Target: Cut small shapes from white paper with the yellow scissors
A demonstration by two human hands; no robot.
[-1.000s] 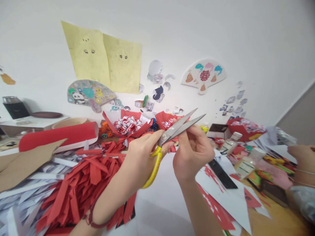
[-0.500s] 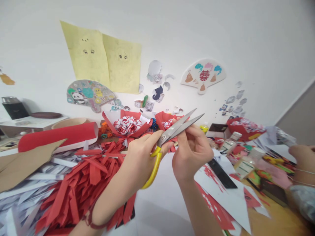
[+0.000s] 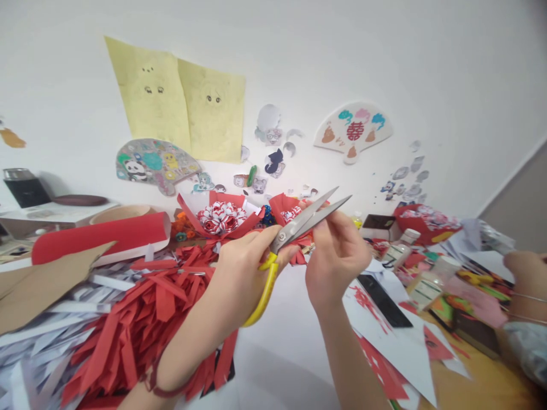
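Note:
My left hand, with a dark red cord on its wrist, is wrapped round the yellow handles of a pair of scissors. The blades point up and to the right, slightly parted. Just behind them, my right hand is closed, its thumb and fingers pinched close to the lower blade. Whatever it pinches, if anything, is hidden by the blades and fingers. Below both hands lies a white sheet. A heap of red paper strips spreads beside and under my left forearm.
White paper strips and brown cardboard lie at left, near a red paper roll. A paper flower bouquet stands against the wall. Clear bottles and a dark phone-like slab lie right. Another person's arm rests at far right.
The scissors and my left hand have shifted slightly left. My right hand has moved a little to the right, with its fingers still near the blades.

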